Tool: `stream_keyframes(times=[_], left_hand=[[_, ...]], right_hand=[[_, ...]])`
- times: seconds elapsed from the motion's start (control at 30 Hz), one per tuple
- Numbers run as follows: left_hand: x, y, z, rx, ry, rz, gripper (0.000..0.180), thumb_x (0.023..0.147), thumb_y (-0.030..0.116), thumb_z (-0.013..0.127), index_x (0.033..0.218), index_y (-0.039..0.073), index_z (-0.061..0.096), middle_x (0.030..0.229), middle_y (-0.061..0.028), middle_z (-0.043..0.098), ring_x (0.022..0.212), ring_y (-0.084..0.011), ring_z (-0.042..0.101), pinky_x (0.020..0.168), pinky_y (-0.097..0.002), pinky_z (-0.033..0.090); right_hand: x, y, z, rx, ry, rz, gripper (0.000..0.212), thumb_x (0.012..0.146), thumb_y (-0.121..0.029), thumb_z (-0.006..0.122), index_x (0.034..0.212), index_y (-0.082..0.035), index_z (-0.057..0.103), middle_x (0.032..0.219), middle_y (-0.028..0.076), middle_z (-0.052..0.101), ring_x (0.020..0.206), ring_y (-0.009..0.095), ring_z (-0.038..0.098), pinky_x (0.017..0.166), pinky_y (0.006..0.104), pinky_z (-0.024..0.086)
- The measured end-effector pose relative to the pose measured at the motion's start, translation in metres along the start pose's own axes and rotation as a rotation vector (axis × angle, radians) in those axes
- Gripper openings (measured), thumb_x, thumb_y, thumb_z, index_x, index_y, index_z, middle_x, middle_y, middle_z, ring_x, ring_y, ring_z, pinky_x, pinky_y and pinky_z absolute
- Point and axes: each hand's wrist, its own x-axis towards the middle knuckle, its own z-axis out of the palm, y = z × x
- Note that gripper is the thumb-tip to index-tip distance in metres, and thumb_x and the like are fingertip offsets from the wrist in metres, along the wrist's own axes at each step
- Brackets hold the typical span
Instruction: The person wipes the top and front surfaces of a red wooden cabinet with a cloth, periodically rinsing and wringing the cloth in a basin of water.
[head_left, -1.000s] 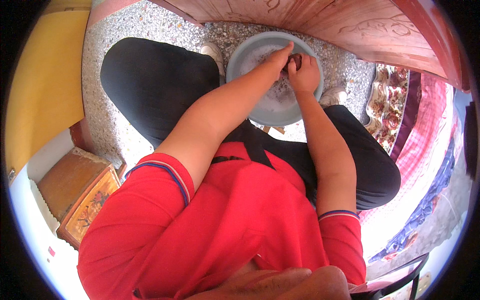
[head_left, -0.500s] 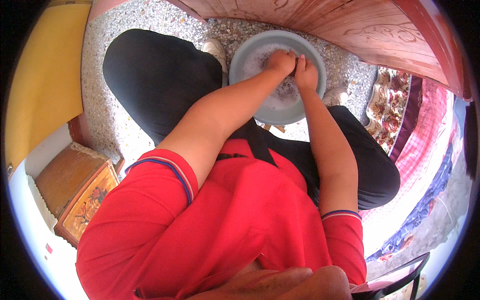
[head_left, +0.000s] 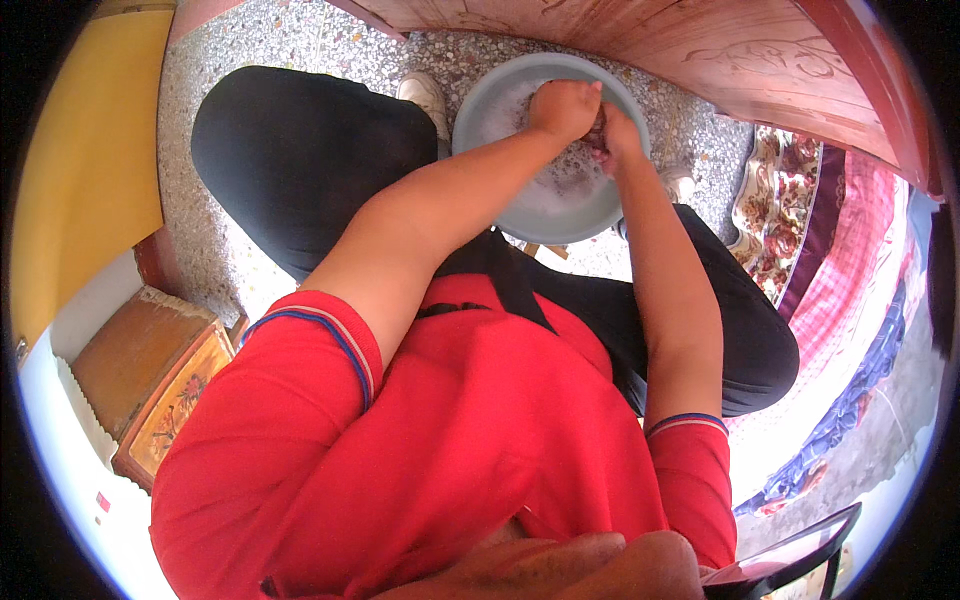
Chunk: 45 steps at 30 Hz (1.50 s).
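Note:
A round pale grey-blue basin [head_left: 468, 150] sits on the floor between my feet, with foamy, murky water [head_left: 565, 195] in it. Over its far right part, my left hand [head_left: 566, 108] is closed in a fist, knuckles upward. Beside it my right hand [head_left: 623, 137] curls inward, its fingers bent around the same dark brown, wet, cloth-like piece [head_left: 597, 130]. Only a little of that piece shows between the two hands. Its full shape is hidden by my fingers.
Beyond the basin stands a reddish carved wooden panel [head_left: 640, 50]. To the right hang a floral bed skirt [head_left: 775, 190] and pink bedding [head_left: 840, 240]. A small painted wooden cabinet [head_left: 150, 365] is at left, below a yellow panel [head_left: 90, 160]. Speckled floor [head_left: 330, 50] surrounds the basin.
My left hand has rolled over into a tighter fist. The right hand has shifted slightly right and turned inward, and more of the dark cloth-like piece shows between them.

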Motion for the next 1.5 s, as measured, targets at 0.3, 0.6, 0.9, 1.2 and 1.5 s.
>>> stream_keyframes(times=[0.3, 0.6, 0.9, 1.2, 1.5], left_hand=[[-0.005, -0.003, -0.007, 0.001, -0.121, -0.364, 0.038, 0.09, 0.039, 0.053, 0.089, 0.007, 0.071, 0.088, -0.0195, 0.068, 0.078, -0.0382, 0.064, 0.067, -0.0472, 0.05], [0.019, -0.034, -0.006, -1.2, -0.443, -1.306, 0.039, 0.092, 0.05, 0.049, 0.098, 0.012, 0.056, 0.095, -0.0084, 0.063, 0.078, -0.0249, 0.064, 0.068, -0.0471, 0.055], [0.015, -0.005, -0.002, -1.318, -0.273, -1.266, 0.014, 0.085, 0.016, 0.056, 0.086, 0.003, 0.058, 0.083, -0.0123, 0.062, 0.074, -0.0276, 0.062, 0.065, -0.0427, 0.053], [0.017, 0.016, -0.009, -0.96, 0.147, -0.956, 0.006, 0.08, 0.005, 0.057, 0.082, 0.001, 0.061, 0.079, -0.0114, 0.063, 0.065, -0.0247, 0.059, 0.058, -0.041, 0.046], [0.021, 0.027, -0.013, -0.334, 0.144, -0.386, 0.013, 0.075, 0.009, 0.056, 0.076, -0.002, 0.063, 0.07, -0.0208, 0.062, 0.065, -0.035, 0.061, 0.06, -0.0401, 0.047]], right_hand=[[0.008, 0.0, -0.001, -0.473, 0.102, 0.024, 0.048, 0.092, -0.056, 0.04, 0.102, -0.015, 0.064, 0.076, 0.008, 0.064, 0.064, 0.026, 0.061, 0.054, 0.0355, 0.047], [-0.026, 0.013, 0.029, -1.047, 0.517, -1.042, 0.034, 0.082, -0.038, 0.065, 0.104, -0.013, 0.066, 0.097, 0.013, 0.062, 0.087, 0.033, 0.063, 0.072, 0.0421, 0.052], [-0.024, 0.011, 0.025, -0.9, 0.459, -0.923, 0.024, 0.088, -0.03, 0.057, 0.096, -0.008, 0.062, 0.097, 0.017, 0.062, 0.085, 0.038, 0.061, 0.073, 0.0466, 0.051], [-0.021, 0.003, 0.037, -0.897, 0.52, -0.57, 0.043, 0.095, -0.035, 0.038, 0.092, -0.001, 0.064, 0.088, 0.026, 0.065, 0.084, 0.045, 0.063, 0.075, 0.0515, 0.049], [0.033, 0.031, 0.019, -0.461, 0.402, -0.442, 0.05, 0.095, -0.034, 0.034, 0.097, 0.005, 0.066, 0.092, 0.029, 0.065, 0.092, 0.044, 0.062, 0.08, 0.0494, 0.048]])
